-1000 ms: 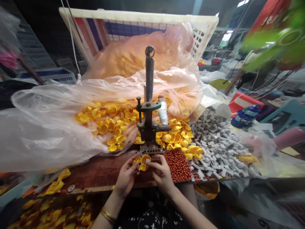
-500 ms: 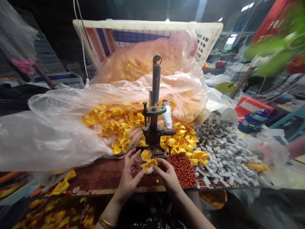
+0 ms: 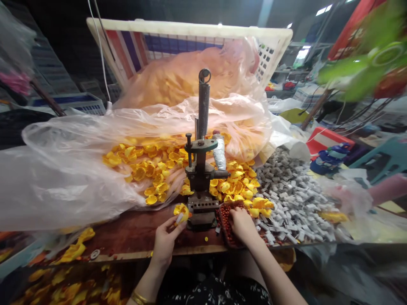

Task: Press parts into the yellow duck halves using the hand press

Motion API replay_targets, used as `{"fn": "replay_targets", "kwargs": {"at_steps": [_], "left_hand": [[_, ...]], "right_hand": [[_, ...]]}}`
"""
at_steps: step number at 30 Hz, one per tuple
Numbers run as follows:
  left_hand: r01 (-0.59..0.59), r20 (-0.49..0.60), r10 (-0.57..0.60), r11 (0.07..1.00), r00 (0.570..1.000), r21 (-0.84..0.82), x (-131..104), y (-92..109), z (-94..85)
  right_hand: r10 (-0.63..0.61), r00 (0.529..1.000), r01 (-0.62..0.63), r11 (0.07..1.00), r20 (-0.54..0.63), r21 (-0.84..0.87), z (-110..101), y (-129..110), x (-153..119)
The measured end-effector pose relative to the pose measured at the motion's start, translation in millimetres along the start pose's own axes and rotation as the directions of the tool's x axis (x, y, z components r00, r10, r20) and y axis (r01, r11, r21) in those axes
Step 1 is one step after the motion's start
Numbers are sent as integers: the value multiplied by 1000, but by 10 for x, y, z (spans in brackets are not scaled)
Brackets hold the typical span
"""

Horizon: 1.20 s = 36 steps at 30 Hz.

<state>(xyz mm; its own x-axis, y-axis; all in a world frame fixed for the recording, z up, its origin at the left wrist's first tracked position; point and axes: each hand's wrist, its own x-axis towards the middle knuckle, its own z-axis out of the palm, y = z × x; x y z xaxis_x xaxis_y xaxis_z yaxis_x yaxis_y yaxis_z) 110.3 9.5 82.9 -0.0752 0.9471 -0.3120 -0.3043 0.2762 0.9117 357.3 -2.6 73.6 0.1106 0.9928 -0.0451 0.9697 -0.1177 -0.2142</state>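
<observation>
Left of the hand press (image 3: 201,182), my left hand (image 3: 165,239) pinches a yellow plastic shell (image 3: 181,210) with a small white piece (image 3: 179,217) at its near side. My right hand (image 3: 242,224) reaches into the tray of red-brown beads (image 3: 226,218), its fingers curled down among them. The fingertips are hidden, so what they hold does not show. The press stands upright with a spring on top and a lever wrapped in silver tape (image 3: 219,153).
Many yellow shells (image 3: 151,171) spill from a clear plastic bag (image 3: 79,169) behind the press. Right of them lies a heap of grey-white pieces (image 3: 289,195). A white basket (image 3: 190,29) stands behind. A green fan (image 3: 381,55) spins at upper right; another person's arm (image 3: 389,188) shows at the right edge.
My right hand has left the yellow shell and moved right into the bead tray. My left hand keeps the shell and has shifted slightly left, uncovering the press base.
</observation>
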Motion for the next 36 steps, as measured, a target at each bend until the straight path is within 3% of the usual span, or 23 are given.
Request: {"fn": "replay_targets", "kwargs": {"at_steps": [4, 7, 9, 11, 13, 17, 20, 29, 36], "left_hand": [[86, 18, -85, 993, 996, -75, -21, 8, 9], [128, 53, -122, 985, 991, -118, -51, 36, 26], [133, 70, -124, 981, 990, -142, -69, 53, 43], [127, 80, -115, 979, 990, -161, -88, 64, 64], [125, 86, -112, 977, 990, -171, -107, 71, 84], [125, 132, -102, 977, 986, -176, -144, 81, 113], [119, 158, -90, 976, 983, -182, -155, 80, 125], [138, 191, -92, 959, 977, -247, -129, 46, 128], [186, 228, -133, 956, 964, -227, -120, 50, 100]], "right_hand": [[-21, 999, 22, 999, -30, 41, 35, 32, 16], [-27, 992, 60, 961, -123, 268, -21, -38, 5], [-71, 980, 159, 838, -186, 522, -53, -163, -12], [-127, 965, 256, 657, -231, 709, -51, -350, -37], [-157, 950, 312, 536, -270, 784, -12, -562, -64], [-128, 950, 313, 428, -286, 848, 85, -870, -98], [-127, 954, 301, 402, -273, 865, 96, -941, -100], [-166, 911, 411, 435, -377, 802, 31, -921, -96], [-152, 964, 259, 365, -217, 894, 102, -880, -72]]}}
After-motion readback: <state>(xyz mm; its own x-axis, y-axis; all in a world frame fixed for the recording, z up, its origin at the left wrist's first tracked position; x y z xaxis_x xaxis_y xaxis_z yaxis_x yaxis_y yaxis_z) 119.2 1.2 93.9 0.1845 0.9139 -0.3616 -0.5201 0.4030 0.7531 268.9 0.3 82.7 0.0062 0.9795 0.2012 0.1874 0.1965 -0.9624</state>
